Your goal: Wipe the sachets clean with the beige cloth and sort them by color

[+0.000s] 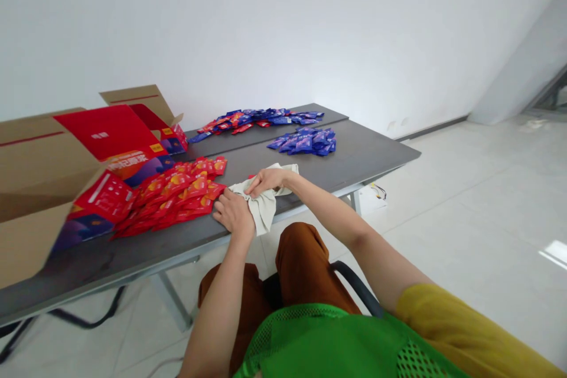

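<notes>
A pale off-white cloth (264, 210) lies at the front edge of the dark table, with one end hanging over the edge. My left hand (235, 212) is at its left side, fingers bent and closed on the fabric. From the right, my right hand (267, 181) presses its fingers together on the cloth's upper part. A small bit of red shows just behind the cloth; what it belongs to is hidden. Close to my left hand lies a heap of red sachets (177, 192) with orange print.
Open printed cartons (133, 139) stand on the left of the table (354, 153). A pile of blue sachets (305, 142) lies beyond my hands, and a mixed red and blue row of sachets (261, 118) runs along the back. A white wall rises behind.
</notes>
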Demonstrator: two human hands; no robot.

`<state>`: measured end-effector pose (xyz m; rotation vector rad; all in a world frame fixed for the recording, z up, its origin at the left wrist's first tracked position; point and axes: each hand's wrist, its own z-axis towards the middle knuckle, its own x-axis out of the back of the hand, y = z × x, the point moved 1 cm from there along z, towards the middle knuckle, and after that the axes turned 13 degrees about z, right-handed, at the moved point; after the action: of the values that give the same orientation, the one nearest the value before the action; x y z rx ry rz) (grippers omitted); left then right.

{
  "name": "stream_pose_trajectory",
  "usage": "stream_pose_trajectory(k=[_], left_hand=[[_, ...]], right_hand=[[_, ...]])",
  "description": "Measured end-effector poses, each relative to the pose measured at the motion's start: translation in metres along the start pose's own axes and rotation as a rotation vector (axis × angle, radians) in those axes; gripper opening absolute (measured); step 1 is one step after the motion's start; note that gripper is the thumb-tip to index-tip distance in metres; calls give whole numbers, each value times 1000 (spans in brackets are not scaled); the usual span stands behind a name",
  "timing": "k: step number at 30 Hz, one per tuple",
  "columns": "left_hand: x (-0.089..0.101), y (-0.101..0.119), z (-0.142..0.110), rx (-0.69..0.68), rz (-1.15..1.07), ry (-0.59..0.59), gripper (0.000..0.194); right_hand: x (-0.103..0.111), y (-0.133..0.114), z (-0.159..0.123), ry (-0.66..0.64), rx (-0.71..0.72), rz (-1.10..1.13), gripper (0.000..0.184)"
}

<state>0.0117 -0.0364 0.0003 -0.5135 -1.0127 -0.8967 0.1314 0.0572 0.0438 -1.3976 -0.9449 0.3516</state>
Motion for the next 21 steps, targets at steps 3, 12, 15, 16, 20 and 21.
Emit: stream_pose_trajectory(k=[3,12,15,16,20,21], left_hand=[[-1,1,1,-29,22,-5,36],[4,3,-5,-39,-10,35,44],[4,3,-4,-15,-28,8,43],[4,3,-4,-4,-35,-6,43],[4,3,-4,11,-73,-11,48],[5,2,-4,14,-83,-9,50]], right_hand=[[-7,-2,-1,67,-8,-140,30],[-36,-3,-1,539,-226,-710,70],[-33,-3,1,483,-262,-702,71],[-33,-4,0,481,-250,-702,66],[-40,-5,-8,524,-160,-687,45],[-42,-4,-11,541,-146,-692,42]])
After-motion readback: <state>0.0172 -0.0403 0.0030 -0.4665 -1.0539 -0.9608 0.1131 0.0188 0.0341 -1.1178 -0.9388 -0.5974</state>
